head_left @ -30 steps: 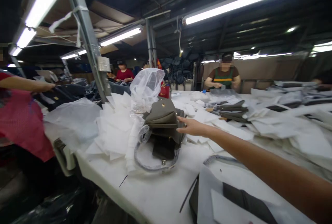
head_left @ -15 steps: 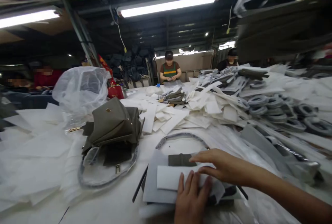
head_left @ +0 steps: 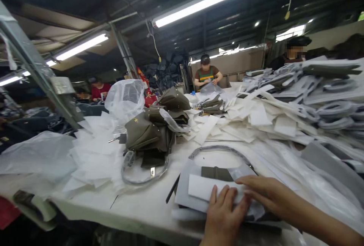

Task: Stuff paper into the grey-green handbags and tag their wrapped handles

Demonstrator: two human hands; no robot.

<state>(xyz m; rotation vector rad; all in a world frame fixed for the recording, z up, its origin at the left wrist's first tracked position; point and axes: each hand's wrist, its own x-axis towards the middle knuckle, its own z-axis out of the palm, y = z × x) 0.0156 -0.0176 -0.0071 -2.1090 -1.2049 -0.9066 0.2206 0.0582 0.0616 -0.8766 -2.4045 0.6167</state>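
Observation:
My left hand (head_left: pixel 224 210) lies with its fingers stretched out on a strip of white foam sheet (head_left: pixel 201 190). The strip rests across a larger grey-white wrapping sheet (head_left: pixel 184 187) on a dark olive handbag. A tab of the olive bag (head_left: pixel 215 173) shows just above the strip. Coming in from the right, my right hand (head_left: pixel 269 191) reaches over the strip's right end, fingers extended near my left thumb. Its fingertips touch the wrapping there. A plastic-wrapped handle (head_left: pixel 222 148) arches out beyond the bag on the table.
A second olive handbag (head_left: pixel 146 134) with a wrapped handle stands to the left, beside white sheets (head_left: pixel 93 151) and a clear plastic bag (head_left: pixel 125 96). Foam pieces (head_left: pixel 256 111) are heaped at the right back. A co-worker (head_left: pixel 207 75) works across the table (head_left: pixel 136 212).
The view has swung left, so everything sits further right and more of the table's left edge shows. Both hands stay on the foam strip with little change.

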